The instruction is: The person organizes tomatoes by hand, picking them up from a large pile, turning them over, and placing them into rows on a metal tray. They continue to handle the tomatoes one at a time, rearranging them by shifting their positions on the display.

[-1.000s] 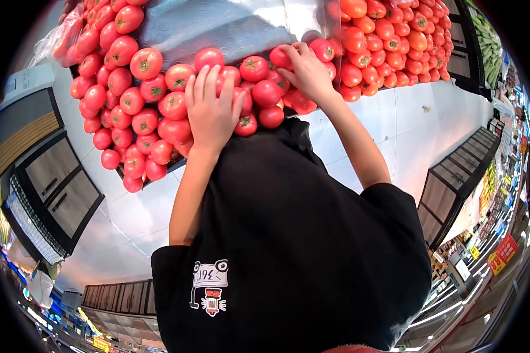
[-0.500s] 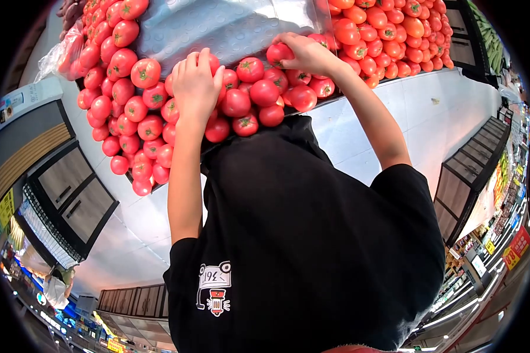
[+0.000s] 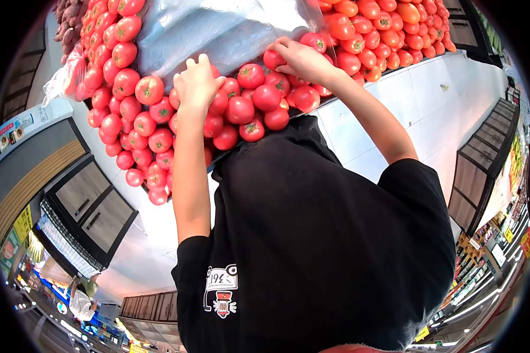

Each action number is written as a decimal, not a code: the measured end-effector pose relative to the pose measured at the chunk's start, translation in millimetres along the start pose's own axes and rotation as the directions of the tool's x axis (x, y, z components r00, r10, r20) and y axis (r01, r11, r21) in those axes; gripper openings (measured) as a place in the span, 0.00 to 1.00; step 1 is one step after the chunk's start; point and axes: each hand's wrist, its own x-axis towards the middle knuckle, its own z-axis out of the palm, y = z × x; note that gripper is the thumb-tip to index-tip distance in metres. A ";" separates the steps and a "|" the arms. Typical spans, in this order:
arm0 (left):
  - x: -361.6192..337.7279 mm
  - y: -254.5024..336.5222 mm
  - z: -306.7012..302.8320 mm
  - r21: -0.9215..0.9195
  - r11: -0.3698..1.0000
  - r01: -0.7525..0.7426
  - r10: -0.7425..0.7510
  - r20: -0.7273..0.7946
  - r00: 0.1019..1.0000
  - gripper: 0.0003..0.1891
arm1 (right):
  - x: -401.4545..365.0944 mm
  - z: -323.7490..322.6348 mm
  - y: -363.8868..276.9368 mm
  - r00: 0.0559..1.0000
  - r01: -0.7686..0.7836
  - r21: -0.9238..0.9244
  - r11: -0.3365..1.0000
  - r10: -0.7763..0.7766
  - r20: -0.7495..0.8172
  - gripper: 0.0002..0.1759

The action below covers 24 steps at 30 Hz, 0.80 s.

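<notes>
curling around a red tomato (image 3: 273, 59) at twelve o'clock, the right hand (image 3: 306, 62) has its fingers part open, thumb on the near side. at eleven, the left hand (image 3: 195, 82) bends its fingers over the piled tomatoes (image 3: 239, 110); whether it grips one, i cannot tell. beyond both hands lies the bubble-textured plastic liner (image 3: 209, 32), with a clear plastic bag (image 3: 62, 81) at ten.
</notes>
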 end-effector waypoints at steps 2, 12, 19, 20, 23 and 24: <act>0.0 -0.5 -0.1 -0.002 1.000 -0.007 0.007 -0.003 1.000 0.32 | 1.1 3.4 4.5 1.000 0.000 0.020 1.000 0.001 -0.013 0.29; -6.4 7.9 -7.2 -0.192 0.981 -0.013 -0.027 -0.206 0.978 0.32 | -1.4 12.3 8.4 0.986 0.118 0.310 0.943 -0.073 -0.153 0.23; 5.4 47.6 -6.5 -0.460 0.854 -0.243 0.078 -0.348 0.934 0.34 | -19.1 15.6 -7.9 0.983 0.039 0.148 0.988 -0.011 -0.185 0.39; 8.2 56.1 -5.1 -0.486 0.822 -0.298 0.111 -0.377 0.919 0.35 | -26.9 11.9 -12.1 0.970 0.036 0.125 0.992 -0.004 -0.244 0.41; 16.8 83.5 -0.6 -0.585 0.712 -0.389 0.160 -0.405 0.900 0.40 | -51.8 -4.0 -21.9 0.919 -0.147 0.167 0.975 0.197 -0.341 0.41; 17.8 93.1 0.5 -0.628 0.660 -0.413 0.166 -0.414 0.895 0.41 | -57.0 -5.0 -19.5 0.901 -0.162 0.098 0.982 0.187 -0.392 0.42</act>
